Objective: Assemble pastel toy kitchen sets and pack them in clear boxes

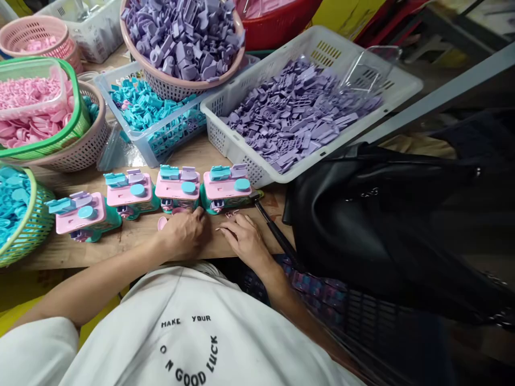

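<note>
Several pink and teal toy blocks stand in a row on the wooden table (120,244); the one farthest right (226,188) and the one beside it (178,188) are just beyond my hands. My left hand (185,231) rests on the table in front of them, fingers curled, beside a small pink disc (162,223). My right hand (242,237) lies next to it with its fingers stretched forward, fingertips near some small pieces on the table. What, if anything, the left fingers pinch is hidden.
A white basket of lilac parts (249,86) sits behind the toys, a round basket of lilac parts (183,37) behind that, a teal-parts crate (156,115), pink-parts baskets (36,115) at left. A black bag (382,225) lies right, a dark tool (273,230) beside it.
</note>
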{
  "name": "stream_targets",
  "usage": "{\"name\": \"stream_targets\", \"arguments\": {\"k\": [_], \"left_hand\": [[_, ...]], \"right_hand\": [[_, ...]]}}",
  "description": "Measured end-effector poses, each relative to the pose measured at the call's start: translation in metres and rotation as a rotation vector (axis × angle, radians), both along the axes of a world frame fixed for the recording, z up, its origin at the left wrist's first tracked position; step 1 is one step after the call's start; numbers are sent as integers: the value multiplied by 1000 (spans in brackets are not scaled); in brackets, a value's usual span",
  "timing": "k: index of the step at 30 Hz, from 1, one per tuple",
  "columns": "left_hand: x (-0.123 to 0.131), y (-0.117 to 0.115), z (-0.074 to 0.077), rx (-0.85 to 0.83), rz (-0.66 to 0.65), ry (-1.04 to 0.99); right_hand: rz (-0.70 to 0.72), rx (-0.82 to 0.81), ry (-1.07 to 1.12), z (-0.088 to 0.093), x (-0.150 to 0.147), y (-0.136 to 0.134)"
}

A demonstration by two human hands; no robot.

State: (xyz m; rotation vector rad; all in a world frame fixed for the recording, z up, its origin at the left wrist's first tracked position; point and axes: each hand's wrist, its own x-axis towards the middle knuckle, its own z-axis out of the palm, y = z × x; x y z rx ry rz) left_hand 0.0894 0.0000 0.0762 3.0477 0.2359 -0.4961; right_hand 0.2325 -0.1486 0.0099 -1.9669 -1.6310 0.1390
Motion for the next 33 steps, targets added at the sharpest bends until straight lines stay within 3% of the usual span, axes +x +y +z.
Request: {"name": "stream_targets", "arguments": {"k": [5,8,12,15,18,33], "left_hand": [[10,3,9,9,31,79],[5,5,6,-86,101,-88],[-2,-5,-6,-431,426,-516],[1,-17,-14,-728,600,-643],[5,-25,-16,-850,690,-712],[0,-31,-20,-835,670,-813]], "right_hand": [[14,8,108,-2,-1,-1],[8,27,163,4,-4,-2],[-124,256,431,19,-11,0],[-193,347,579,29,-18,7],[-212,337,651,34,-25,16],[-259,340,683,30,-36,19]]}}
